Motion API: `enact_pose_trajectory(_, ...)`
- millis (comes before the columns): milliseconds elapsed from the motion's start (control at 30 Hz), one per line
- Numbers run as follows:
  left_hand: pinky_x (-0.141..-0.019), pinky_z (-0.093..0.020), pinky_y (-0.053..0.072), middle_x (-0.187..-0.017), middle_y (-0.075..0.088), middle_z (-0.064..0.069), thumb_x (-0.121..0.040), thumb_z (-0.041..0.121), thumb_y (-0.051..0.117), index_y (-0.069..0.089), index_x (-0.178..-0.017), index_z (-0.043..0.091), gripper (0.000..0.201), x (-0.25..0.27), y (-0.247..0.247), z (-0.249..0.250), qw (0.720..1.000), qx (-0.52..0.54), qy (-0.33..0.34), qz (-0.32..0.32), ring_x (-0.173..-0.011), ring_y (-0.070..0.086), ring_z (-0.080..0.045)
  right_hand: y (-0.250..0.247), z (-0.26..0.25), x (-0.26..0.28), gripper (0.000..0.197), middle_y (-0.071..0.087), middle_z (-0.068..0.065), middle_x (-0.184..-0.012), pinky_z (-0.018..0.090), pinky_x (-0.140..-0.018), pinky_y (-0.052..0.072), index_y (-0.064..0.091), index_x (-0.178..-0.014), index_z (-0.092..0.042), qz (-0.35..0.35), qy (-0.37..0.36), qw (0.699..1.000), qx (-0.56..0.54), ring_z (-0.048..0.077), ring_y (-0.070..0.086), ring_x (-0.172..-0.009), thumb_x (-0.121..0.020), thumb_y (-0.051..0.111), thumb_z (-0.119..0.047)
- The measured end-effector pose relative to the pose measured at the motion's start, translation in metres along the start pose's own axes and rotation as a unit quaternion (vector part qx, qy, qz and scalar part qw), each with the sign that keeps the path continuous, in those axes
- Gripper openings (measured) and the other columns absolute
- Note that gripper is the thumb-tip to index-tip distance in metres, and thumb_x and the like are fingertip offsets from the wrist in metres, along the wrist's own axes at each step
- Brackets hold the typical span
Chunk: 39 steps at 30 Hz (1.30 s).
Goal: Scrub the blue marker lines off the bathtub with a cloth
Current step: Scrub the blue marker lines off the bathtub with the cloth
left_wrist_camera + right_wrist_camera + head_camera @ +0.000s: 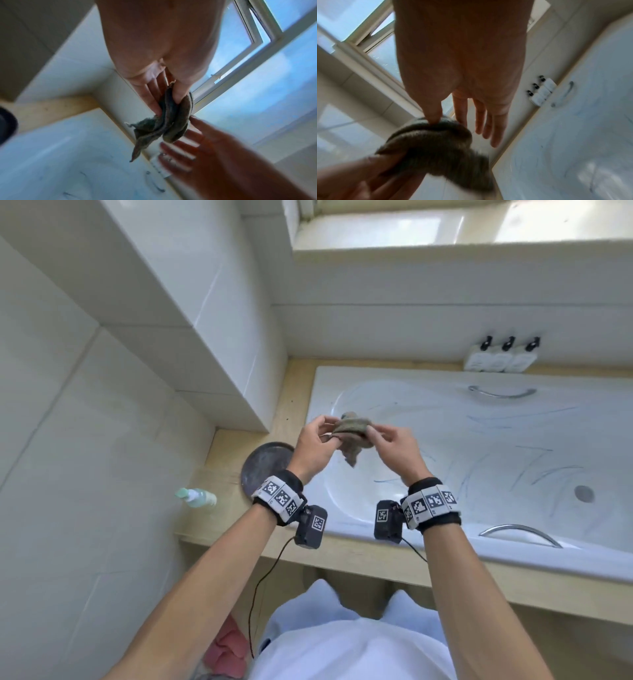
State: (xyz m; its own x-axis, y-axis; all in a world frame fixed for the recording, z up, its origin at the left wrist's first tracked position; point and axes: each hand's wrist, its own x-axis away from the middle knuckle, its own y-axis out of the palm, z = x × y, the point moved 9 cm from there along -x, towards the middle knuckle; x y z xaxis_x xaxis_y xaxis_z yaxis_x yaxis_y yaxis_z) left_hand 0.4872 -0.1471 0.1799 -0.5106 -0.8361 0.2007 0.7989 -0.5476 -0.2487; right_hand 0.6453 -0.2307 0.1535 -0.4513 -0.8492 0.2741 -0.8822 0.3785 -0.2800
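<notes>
1. Held in the air above the head end of the white bathtub (394, 392): a grey-brown cloth (351, 433), bunched, stretched between both hands, one ragged corner hanging toward 6 o'clock.
2. Left hand (313, 445) at 9 o'clock of the cloth: thumb and fingers (152, 97) pinched on its edge, folds passing between them in the left wrist view.
3. Right hand (394, 448) at 3 o'clock of the cloth: thumb tip pressed into the fold, forefinger behind the fabric; remaining fingers (494, 129) straight, spread and off the cloth in the right wrist view.
4. Blue marker lines (513, 460) scattered over the tub floor and walls, from 3 to 5 o'clock of the hands, well apart from the cloth.
5. On the beige ledge at 7 o'clock of the left hand: a dark round plate (263, 470), with a pale green bottle (197, 497) lying just beyond at 8 o'clock.
6. At 2 o'clock, against the wall: three pump bottles (500, 357).
</notes>
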Motion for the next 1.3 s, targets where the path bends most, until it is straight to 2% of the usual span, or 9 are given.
enact_pose_trajectory(67, -0.093, -0.033, 0.054, -0.113, 0.07, -0.014, -0.087, -0.003, 0.069, 0.061, -0.116, 0.007, 0.032, 0.011, 0.037, 0.018, 0.997, 0.071, -0.003, -0.038, -0.104, 0.068, -0.021, -0.008, 0.019, 0.02, 0.031, 0.07, -0.005, -0.097, 0.044, -0.094, 0.051, 0.069, -0.114, -0.021, -0.053, 0.082, 0.975, -0.199, 0.015, 0.064, -0.092, -0.096, 0.057, -0.044)
enact_pose_trajectory(167, -0.102, -0.032, 0.049, -0.125, 0.066, -0.006, -0.088, -0.002, 0.068, 0.06, -0.13, 0.008, 0.044, 0.026, 0.086, 0.034, 0.991, 0.007, 0.028, -0.133, -0.118, 0.062, -0.016, -0.016, 0.052, 0.035, 0.041, 0.068, 0.01, -0.111, 0.055, -0.096, 0.05, 0.065, -0.122, -0.018, -0.118, 0.156, 0.881, -0.431, 0.029, 0.064, -0.102, -0.093, 0.059, -0.046)
enact_pose_trajectory(300, -0.11, -0.032, 0.037, -0.142, 0.051, -0.002, -0.089, 0.005, 0.058, 0.064, -0.129, 0.023, 0.044, 0.036, 0.11, 0.01, 0.952, -0.252, 0.082, -0.152, -0.132, 0.045, -0.014, -0.05, 0.091, 0.04, 0.038, 0.061, 0.019, -0.119, 0.034, -0.083, 0.052, 0.053, -0.132, -0.001, -0.095, 0.124, 0.845, -0.512, 0.024, 0.062, -0.097, -0.095, 0.056, -0.01)
enact_pose_trajectory(500, -0.106, -0.035, 0.043, -0.13, 0.06, 0.001, -0.094, 0.009, 0.052, 0.065, -0.123, 0.019, 0.033, 0.044, 0.072, -0.107, 0.931, -0.346, -0.054, -0.099, -0.117, 0.056, -0.015, -0.076, 0.19, 0.054, 0.034, 0.067, 0.021, -0.103, 0.035, -0.059, 0.055, 0.057, -0.108, -0.009, 0.086, 0.165, 0.964, -0.191, 0.029, 0.067, -0.074, -0.082, 0.051, 0.013)
enact_pose_trajectory(600, -0.105, -0.036, 0.044, -0.133, 0.06, -0.001, -0.093, 0.012, 0.051, 0.062, -0.124, 0.018, 0.033, 0.046, 0.054, -0.196, 0.897, -0.403, -0.132, -0.121, -0.12, 0.055, -0.018, -0.071, 0.258, 0.055, 0.032, 0.067, 0.008, -0.1, 0.034, -0.07, 0.055, 0.059, -0.106, -0.016, 0.083, 0.178, 0.98, 0.02, 0.024, 0.065, -0.082, -0.079, 0.052, 0.0)
enact_pose_trajectory(833, -0.097, -0.038, 0.047, -0.139, 0.053, -0.007, -0.091, 0.017, 0.048, 0.046, -0.14, 0.017, 0.05, 0.056, 0.045, -0.383, 0.792, -0.538, -0.221, -0.186, -0.123, 0.054, -0.028, -0.069, 0.416, 0.073, 0.052, 0.052, 0.007, -0.116, 0.023, -0.091, 0.044, 0.043, -0.134, 0.0, 0.157, 0.212, 0.959, 0.102, 0.015, 0.054, -0.101, -0.084, 0.043, 0.011)
enact_pose_trajectory(1067, -0.093, -0.04, 0.047, -0.135, 0.055, -0.009, -0.093, 0.015, 0.046, 0.045, -0.14, 0.015, 0.047, 0.066, 0.1, -0.431, 0.803, -0.539, -0.148, -0.207, -0.118, 0.056, -0.03, -0.123, 0.501, 0.099, 0.053, 0.061, -0.002, -0.113, 0.026, -0.092, 0.051, 0.04, -0.124, -0.021, 0.301, 0.211, 0.924, 0.102, 0.011, 0.063, -0.098, -0.08, 0.044, 0.009)
enact_pose_trajectory(1167, -0.095, -0.038, 0.047, -0.141, 0.052, -0.007, -0.094, 0.016, 0.046, 0.042, -0.145, 0.018, 0.051, 0.069, 0.146, -0.433, 0.813, -0.519, -0.113, -0.239, -0.122, 0.055, -0.028, -0.149, 0.517, 0.103, 0.05, 0.051, 0.005, -0.125, 0.032, -0.105, 0.045, 0.044, -0.123, -0.015, 0.336, 0.207, 0.904, 0.164, 0.018, 0.057, -0.11, -0.078, 0.048, 0.008)
enact_pose_trajectory(1300, -0.104, -0.037, 0.041, -0.148, 0.046, -0.005, -0.094, 0.015, 0.047, 0.037, -0.149, 0.017, 0.055, 0.078, 0.205, -0.43, 0.809, -0.515, -0.071, -0.275, -0.132, 0.047, -0.025, -0.184, 0.526, 0.112, 0.047, 0.043, 0.011, -0.133, 0.007, -0.106, 0.026, 0.051, -0.125, -0.003, 0.392, 0.198, 0.872, 0.215, 0.023, 0.048, -0.12, -0.079, 0.051, 0.008)
